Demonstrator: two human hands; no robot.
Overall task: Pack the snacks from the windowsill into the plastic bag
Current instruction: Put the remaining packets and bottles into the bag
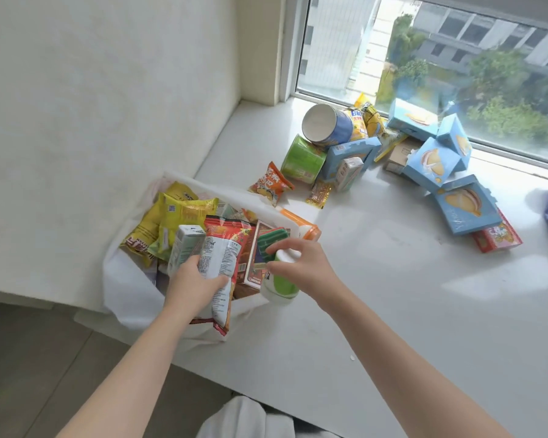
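So the left hand (196, 281) is gripping a red packet (225, 245) over the bag (130, 289) at the sill (393, 295) edge, and the right hand (301, 263) is holding a green tub (281, 287), bottle maybe. Other snacks (345, 159) are lying near the window (424, 58).

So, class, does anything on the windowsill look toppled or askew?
Yes. The blue snack tub and green tub lie tipped on their sides near the window, and the light-blue boxes are tumbled at odd angles, some leaning on others rather than stacked.

Glossy crinkled foil packets (174, 216) fill the thin white plastic bag (130, 289) on the smooth, shiny windowsill (377, 279).
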